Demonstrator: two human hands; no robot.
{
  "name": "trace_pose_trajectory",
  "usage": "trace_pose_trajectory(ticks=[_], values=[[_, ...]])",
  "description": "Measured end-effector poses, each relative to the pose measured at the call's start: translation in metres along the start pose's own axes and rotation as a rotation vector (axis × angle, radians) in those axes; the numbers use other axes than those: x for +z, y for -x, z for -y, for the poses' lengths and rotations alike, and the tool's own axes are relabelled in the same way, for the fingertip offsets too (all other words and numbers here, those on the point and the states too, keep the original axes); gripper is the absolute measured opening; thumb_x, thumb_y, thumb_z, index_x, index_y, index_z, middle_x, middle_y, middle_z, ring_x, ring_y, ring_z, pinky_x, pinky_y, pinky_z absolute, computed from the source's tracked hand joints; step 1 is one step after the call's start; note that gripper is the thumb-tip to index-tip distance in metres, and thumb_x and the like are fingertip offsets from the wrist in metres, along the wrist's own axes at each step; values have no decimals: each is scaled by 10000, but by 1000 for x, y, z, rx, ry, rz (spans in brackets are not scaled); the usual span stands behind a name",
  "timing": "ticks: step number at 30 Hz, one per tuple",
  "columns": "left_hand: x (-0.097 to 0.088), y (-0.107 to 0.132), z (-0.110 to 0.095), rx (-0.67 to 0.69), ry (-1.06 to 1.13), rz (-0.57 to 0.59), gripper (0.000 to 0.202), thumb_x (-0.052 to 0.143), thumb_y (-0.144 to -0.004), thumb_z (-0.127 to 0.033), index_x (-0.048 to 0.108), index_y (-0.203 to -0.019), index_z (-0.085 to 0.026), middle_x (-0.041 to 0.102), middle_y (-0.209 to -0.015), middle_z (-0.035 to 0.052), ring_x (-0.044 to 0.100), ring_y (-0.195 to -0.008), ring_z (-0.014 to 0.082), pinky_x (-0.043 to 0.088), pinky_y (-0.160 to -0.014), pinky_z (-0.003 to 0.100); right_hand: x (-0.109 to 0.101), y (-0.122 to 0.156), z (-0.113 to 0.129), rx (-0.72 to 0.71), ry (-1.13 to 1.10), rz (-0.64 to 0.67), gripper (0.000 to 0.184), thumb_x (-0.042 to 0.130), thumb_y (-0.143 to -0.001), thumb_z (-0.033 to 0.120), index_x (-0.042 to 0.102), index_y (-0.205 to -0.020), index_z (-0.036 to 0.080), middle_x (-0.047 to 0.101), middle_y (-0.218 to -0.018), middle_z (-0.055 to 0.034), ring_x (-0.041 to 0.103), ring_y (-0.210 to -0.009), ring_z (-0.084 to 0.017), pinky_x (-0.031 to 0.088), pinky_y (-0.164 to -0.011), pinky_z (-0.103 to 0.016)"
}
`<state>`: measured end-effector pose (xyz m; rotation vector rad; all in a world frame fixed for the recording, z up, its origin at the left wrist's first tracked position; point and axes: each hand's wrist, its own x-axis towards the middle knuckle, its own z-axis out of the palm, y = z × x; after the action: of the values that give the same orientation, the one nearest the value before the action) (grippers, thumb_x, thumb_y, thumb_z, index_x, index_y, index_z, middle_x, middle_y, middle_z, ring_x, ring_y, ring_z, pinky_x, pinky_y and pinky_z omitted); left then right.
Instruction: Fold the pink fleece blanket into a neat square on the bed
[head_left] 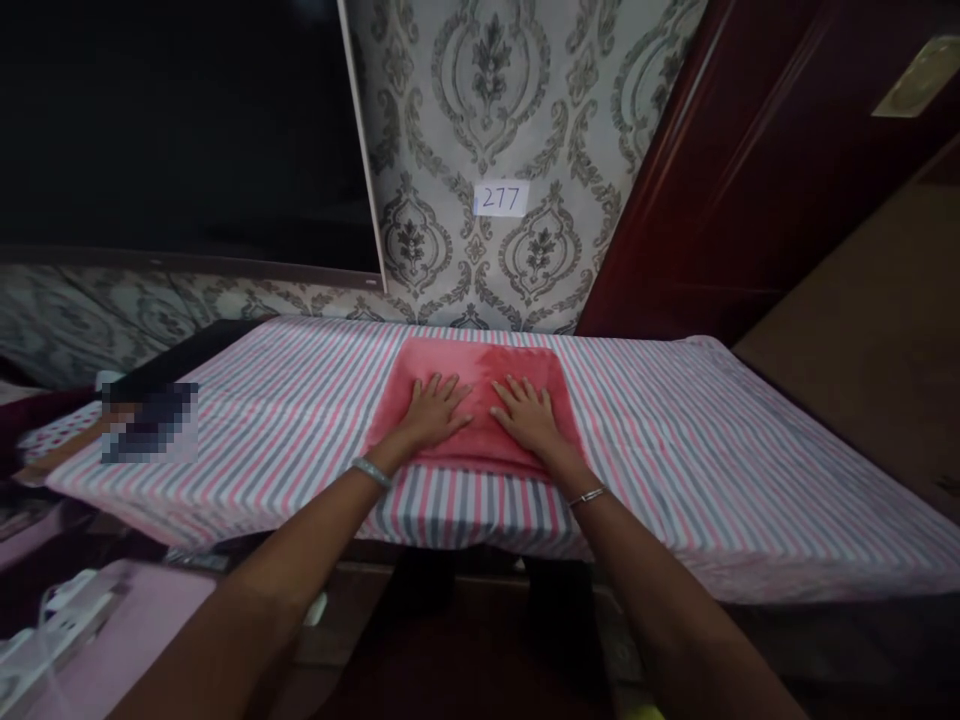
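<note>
A folded pink-red towel lies on a table covered with a pink, grey and white striped cloth. My left hand rests flat on the towel's left half, fingers spread and open. On the right half lies my right hand, also flat with fingers stretched out. Both palms press down on the towel near its front edge. A bangle sits on each wrist.
A paper label reading 277 is stuck on the patterned wallpaper behind the table. A dark screen fills the upper left. A dark red door stands at the right. A blurred-out patch and dark flat object sit at the table's left end.
</note>
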<state>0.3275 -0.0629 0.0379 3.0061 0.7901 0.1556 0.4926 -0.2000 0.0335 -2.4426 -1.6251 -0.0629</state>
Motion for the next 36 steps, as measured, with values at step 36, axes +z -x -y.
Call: trace_pose_trajectory(ticks=[36], values=[[-41, 82, 67, 164, 30, -360, 533, 498, -773, -92, 582, -1292, -183, 597, -1306, 149, 545, -1253, 287, 461, -1079, 444, -20, 81, -70, -229, -138, -396, 617, 430, -805, 113, 501, -1412, 199, 610, -1298, -129, 519, -1258, -292, 440, -1089, -498]])
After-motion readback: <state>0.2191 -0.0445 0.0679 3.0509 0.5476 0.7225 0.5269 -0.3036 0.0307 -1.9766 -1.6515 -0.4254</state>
